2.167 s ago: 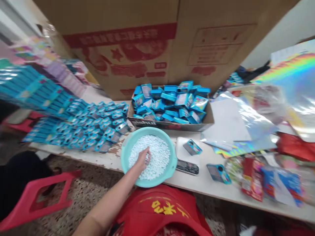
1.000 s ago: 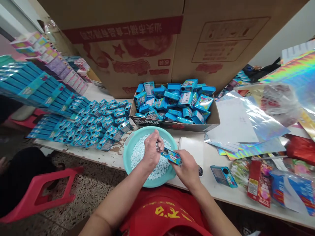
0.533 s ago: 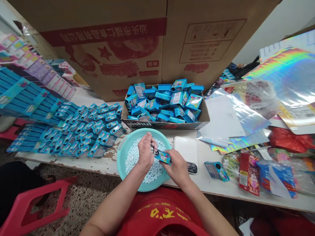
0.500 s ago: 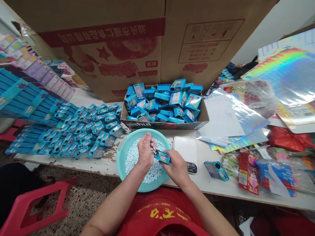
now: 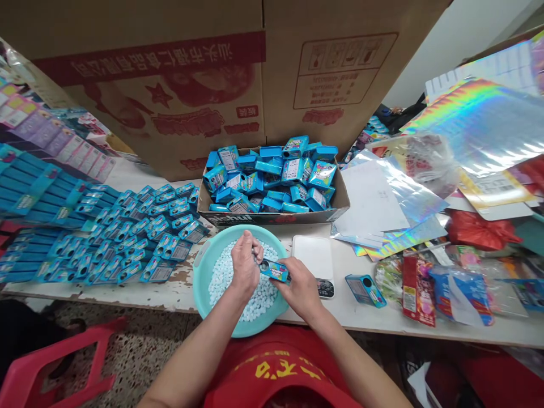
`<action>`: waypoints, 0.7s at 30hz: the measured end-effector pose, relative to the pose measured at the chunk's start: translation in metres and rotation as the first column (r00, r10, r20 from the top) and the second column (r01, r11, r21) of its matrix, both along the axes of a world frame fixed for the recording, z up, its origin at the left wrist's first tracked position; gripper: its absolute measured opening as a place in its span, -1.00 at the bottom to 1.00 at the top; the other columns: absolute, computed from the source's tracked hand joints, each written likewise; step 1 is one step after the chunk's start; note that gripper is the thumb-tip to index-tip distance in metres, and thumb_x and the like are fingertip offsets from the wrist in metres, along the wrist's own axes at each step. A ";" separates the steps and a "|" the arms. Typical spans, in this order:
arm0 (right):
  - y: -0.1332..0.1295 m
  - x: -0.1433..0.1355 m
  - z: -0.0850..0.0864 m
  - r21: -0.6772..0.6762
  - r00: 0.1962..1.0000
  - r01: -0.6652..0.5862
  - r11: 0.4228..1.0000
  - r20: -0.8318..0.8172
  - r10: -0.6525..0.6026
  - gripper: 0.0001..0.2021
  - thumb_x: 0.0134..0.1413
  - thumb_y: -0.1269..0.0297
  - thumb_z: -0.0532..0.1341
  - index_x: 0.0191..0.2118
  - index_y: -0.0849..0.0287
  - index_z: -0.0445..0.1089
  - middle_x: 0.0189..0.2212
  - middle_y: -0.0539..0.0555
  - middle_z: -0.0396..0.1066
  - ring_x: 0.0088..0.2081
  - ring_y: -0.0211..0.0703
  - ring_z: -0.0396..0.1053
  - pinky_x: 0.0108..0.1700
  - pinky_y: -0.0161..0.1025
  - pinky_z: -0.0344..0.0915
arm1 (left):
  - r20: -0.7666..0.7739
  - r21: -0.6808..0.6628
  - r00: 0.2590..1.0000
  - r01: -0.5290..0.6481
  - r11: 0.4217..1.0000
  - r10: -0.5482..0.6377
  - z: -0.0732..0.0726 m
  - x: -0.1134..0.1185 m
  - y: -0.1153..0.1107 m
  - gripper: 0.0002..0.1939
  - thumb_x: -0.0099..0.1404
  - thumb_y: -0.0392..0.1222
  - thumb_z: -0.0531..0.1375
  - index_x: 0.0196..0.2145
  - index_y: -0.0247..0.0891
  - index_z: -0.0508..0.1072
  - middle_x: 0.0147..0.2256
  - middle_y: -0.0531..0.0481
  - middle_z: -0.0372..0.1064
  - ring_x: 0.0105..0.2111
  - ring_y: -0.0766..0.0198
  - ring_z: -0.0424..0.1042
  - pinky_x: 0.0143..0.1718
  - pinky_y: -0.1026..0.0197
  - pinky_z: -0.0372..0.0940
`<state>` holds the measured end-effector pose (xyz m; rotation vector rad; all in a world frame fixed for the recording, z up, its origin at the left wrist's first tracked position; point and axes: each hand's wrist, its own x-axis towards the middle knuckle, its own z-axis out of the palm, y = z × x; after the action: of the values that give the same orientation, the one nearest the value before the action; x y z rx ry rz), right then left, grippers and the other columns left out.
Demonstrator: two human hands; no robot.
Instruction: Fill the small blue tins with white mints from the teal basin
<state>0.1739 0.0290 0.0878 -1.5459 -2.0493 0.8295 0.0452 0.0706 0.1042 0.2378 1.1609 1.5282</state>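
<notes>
1. On my feed, my bare left forearm [image 5: 199,345] and right forearm [image 5: 355,351] angle inward.
2. I have my left hand [image 5: 245,263] loosely fisted, thumb up, fingers curled.
3. My right hand [image 5: 300,284] pinches, thumb below, fingers above, just beside it.

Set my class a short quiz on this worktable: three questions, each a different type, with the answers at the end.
1. True or false: the right hand holds a small blue box over the bowl.
2. Multiple choice: what lies in the bowl?
a) pencils
b) pale pellets
c) coins
3. Fill in the blank: seen from the person's side, the white scale lies to the ____ of the bowl.

Key: 1. true; 2. b; 3. right
</notes>
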 end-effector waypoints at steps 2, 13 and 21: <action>0.000 0.000 -0.001 -0.009 1.000 -0.005 1.000 -0.007 0.005 -0.77 -0.04 0.34 0.26 -0.20 0.12 0.32 -0.29 0.09 0.41 -0.23 -0.03 0.37 -0.23 -0.17 0.29 | -0.007 -0.002 1.000 0.001 1.000 -0.001 0.001 0.001 0.000 -0.53 0.06 0.16 0.27 -0.60 -0.27 0.21 -0.67 0.16 0.05 -0.70 0.50 0.05 -0.72 0.41 -0.03; 0.014 0.059 -0.005 -0.137 0.869 0.450 0.882 -0.158 -0.468 -0.66 -0.10 0.09 0.29 -0.20 0.13 0.33 -0.32 0.05 0.43 -0.30 -0.08 0.39 -0.23 -0.19 0.29 | -0.492 -0.266 0.768 0.315 0.911 -0.409 -0.049 -0.043 -0.025 -0.66 -0.01 0.05 0.32 -0.58 -0.23 0.32 -0.56 0.04 0.27 -0.51 0.30 0.29 -0.48 0.30 0.20; 0.027 0.097 -0.073 -0.106 0.841 0.513 0.852 -0.139 -0.524 -0.60 -0.07 -0.07 0.21 -0.23 0.16 0.32 -0.39 0.04 0.41 -0.36 -0.08 0.38 -0.29 -0.15 0.32 | -0.667 -0.478 0.365 0.458 0.750 -0.649 -0.104 -0.057 -0.054 -0.63 0.09 0.06 0.16 -0.21 -0.21 0.44 -0.12 -0.13 0.38 -0.08 0.03 0.36 -0.06 0.01 0.25</action>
<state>0.2711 0.0564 0.0153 -1.8758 -1.3877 0.7763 -0.0122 0.0165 0.0002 1.1817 1.7029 0.5954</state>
